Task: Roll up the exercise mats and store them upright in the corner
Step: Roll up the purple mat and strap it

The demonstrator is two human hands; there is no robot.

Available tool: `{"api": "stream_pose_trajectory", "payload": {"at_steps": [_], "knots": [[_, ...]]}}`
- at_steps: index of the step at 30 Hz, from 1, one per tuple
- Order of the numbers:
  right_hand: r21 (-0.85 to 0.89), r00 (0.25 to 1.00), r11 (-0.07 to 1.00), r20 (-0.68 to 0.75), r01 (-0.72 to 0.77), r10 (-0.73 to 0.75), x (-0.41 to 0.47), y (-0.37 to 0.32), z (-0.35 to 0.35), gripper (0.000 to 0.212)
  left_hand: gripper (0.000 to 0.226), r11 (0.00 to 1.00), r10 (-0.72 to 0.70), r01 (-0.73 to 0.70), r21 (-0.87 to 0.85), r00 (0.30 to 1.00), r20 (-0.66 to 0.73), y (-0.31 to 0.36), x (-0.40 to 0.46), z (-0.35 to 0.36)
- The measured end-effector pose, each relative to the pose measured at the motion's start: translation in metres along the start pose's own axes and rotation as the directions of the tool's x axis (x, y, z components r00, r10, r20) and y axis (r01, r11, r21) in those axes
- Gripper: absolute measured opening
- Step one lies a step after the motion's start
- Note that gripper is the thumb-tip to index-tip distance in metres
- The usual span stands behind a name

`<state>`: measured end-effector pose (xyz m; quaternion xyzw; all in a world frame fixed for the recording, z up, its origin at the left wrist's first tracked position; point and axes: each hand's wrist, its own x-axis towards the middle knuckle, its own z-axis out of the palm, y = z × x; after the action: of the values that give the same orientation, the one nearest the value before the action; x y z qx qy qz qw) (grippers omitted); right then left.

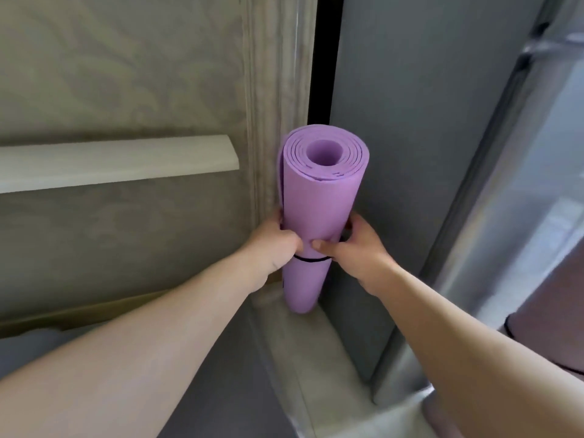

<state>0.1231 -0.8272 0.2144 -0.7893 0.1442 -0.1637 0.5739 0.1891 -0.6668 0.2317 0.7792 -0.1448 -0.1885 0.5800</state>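
Only the head view here, looking down into a corner, so this is all from that one angle.

The purple mat (319,213) is already rolled into a fairly tight tube and stands on end, its bottom down on the pale floor strip (319,349) right where the patterned wall panel (120,90) meets the grey panel (426,121). It looks close to upright, maybe leaning slightly toward the wood trim (278,90) behind it. You can see straight down the hollow core at the top, so the roll hasn't loosened.

Both hands are on it at about the lower-middle of the tube. The left hand (278,245) wraps round the left side with fingers curled behind and the thumb in front; the right hand (357,248) does the same from the other side, thumb pressed across the front. So both are clamped on the mat, not just resting. A thin black strap (311,259) runs round the roll just under the thumbs, which I'd guess is what keeps it from unrolling, and gripping near it makes sense for steadying.

My read: this is the settling step, nudging the mat into the corner so two surfaces prop it up.

At the right edge there's something pinkish with a dark band (543,339), possibly another rolled mat, but it's too blurry to tell.
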Motion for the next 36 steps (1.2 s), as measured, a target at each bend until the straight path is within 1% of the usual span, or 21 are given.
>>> {"api": "stream_pose_trajectory", "payload": {"at_steps": [2, 4, 6, 8, 9, 11, 14, 16, 18, 21, 24, 26, 28, 32, 36], "knots": [[-0.010, 1.000, 1.000, 0.002, 0.011, -0.011, 0.029, 0.020, 0.009, 0.069, 0.083, 1.000, -0.016, 0.016, -0.025, 1.000, -0.001, -0.009, 0.025, 0.004], [-0.028, 1.000, 1.000, 0.008, 0.003, -0.003, 0.055, 0.038, 0.020, 0.075, 0.084, 0.998, -0.038, 0.039, -0.048, 0.999, 0.009, -0.022, 0.047, 0.007], [-0.039, 1.000, 0.999, 0.009, -0.005, 0.006, 0.074, 0.054, 0.030, 0.082, 0.093, 0.997, -0.045, 0.045, -0.065, 0.999, 0.011, -0.035, 0.066, 0.009], [-0.034, 1.000, 0.999, 0.004, 0.000, 0.000, 0.091, 0.065, 0.036, 0.086, 0.107, 0.995, -0.041, 0.041, -0.087, 0.999, 0.003, -0.047, 0.082, 0.010], [-0.043, 1.000, 0.999, -0.006, 0.008, -0.008, 0.098, 0.068, 0.039, 0.085, 0.109, 0.994, -0.041, 0.042, -0.100, 0.999, 0.004, -0.050, 0.089, 0.010], [-0.096, 1.000, 0.995, -0.029, 0.005, -0.007, 0.112, 0.071, 0.040, 0.078, 0.104, 0.992, -0.057, 0.058, -0.114, 0.998, 0.013, -0.050, 0.100, 0.010], [-0.217, 0.997, 0.975, -0.078, -0.046, 0.030, 0.121, 0.073, 0.039, 0.054, 0.097, 0.989, -0.081, 0.084, -0.123, 0.996, 0.034, -0.047, 0.107, 0.013], [-0.248, 0.994, 0.965, -0.095, -0.084, 0.062, 0.116, 0.075, 0.037, 0.045, 0.097, 0.986, -0.097, 0.102, -0.130, 0.994, 0.048, -0.047, 0.106, 0.016], [-0.239, 0.992, 0.965, -0.086, -0.111, 0.093, 0.108, 0.076, 0.035, 0.044, 0.096, 0.984, -0.106, 0.113, -0.136, 0.993, 0.057, -0.050, 0.103, 0.017], [-0.275, 0.986, 0.948, -0.078, -0.162, 0.146, 0.093, 0.079, 0.030, 0.060, 0.096, 0.986, -0.115, 0.121, -0.112, 0.991, 0.063, -0.057, 0.096, 0.017], [-0.274, 0.981, 0.942, -0.051, -0.193, 0.186, 0.076, 0.081, 0.026, 0.070, 0.095, 0.988, -0.128, 0.134, -0.078, 0.989, 0.066, -0.067, 0.087, 0.016], [-0.271, 0.978, 0.940, -0.037, -0.208, 0.206, 0.064, 0.081, 0.024, 0.070, 0.095, 0.987, -0.139, 0.144, -0.072, 0.988, 0.066, -0.072, 0.079, 0.014], [-0.263, 0.982, 0.946, -0.024, -0.188, 0.188, 0.053, 0.080, 0.022, 0.067, 0.094, 0.985, -0.149, 0.153, -0.075, 0.987, 0.062, -0.073, 0.069, 0.013], [-0.239, 0.986, 0.958, 0.012, -0.156, 0.164, 0.035, 0.080, 0.023, 0.057, 0.082, 0.984, -0.149, 0.150, -0.092, 0.989, 0.015, -0.071, 0.043, 0.014], [-0.262, 0.984, 0.952, 0.033, -0.160, 0.175, 0.022, 0.089, 0.035, 0.058, 0.067, 0.981, -0.173, 0.173, -0.085, 0.985, 0.008, -0.085, 0.021, 0.011]]}}
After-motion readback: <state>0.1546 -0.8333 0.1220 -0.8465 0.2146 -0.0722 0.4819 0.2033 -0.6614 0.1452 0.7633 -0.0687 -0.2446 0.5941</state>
